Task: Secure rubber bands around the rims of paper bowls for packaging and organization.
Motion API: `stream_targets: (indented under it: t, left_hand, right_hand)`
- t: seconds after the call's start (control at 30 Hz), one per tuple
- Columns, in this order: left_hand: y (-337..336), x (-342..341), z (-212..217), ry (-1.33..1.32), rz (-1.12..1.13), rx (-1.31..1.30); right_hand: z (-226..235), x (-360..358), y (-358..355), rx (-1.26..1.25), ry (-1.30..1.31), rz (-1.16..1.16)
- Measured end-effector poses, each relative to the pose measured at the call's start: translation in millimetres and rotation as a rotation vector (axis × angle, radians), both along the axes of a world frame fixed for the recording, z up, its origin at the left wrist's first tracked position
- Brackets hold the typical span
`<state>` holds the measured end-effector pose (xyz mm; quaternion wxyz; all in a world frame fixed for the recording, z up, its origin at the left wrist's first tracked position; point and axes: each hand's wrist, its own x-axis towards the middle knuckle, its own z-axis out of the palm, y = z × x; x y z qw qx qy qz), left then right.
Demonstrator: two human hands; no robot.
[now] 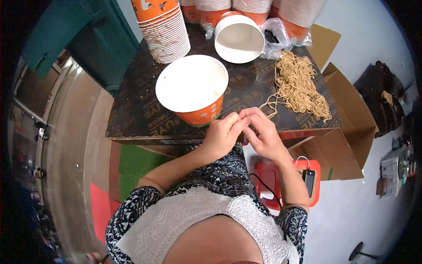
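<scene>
2 hands are up close in my feed, the left hand [222,135] and the right hand [264,137], meeting at the fingertips just over the front edge of the table [252,79]. Fingers are bunched in narrow on both. I can't tell from out here whether anything is pinched between them.

A couple of loose strands run toward the right hand from a tangled heap of tan string [301,88] on the right side of the table; where they end near the fingers, I can't make out. Just beyond the left hand stands 1 orange paper bucket [192,83], open end up, white inside with a tiny dark speck. Can't say if they touch.

Further back I've got 1 more bucket tipped on its side [239,42], mouth toward the wearer, with a tall nested stack [167,42] to the left and a clear plastic bag [278,35] to the right. More stacks line the rear.

Off the table: an open cardboard box [329,149] on the right, a red stool [315,169] carrying a dark phone [309,181], and a green mat [143,167] lower left.
</scene>
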<state>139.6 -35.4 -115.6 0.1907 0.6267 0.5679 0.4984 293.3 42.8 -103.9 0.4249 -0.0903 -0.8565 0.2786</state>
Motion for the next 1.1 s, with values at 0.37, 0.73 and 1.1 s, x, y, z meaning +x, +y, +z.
stream_targets:
  t: [0.37, 0.73, 1.1]
  left_hand:
    - [-22, -7, -1, -0.029, 0.008, -0.043]
    - [-34, -29, 99, 0.597, 0.218, 0.460]
    - [-34, -66, 114, 0.612, 0.114, 0.029]
  right_hand:
    - [-9, 0, -22, -0.429, 0.016, -0.058]
    - [7, -19, -17, -0.450, 0.282, -0.151]
    - [9, -52, -12, -0.582, 0.341, -0.100]
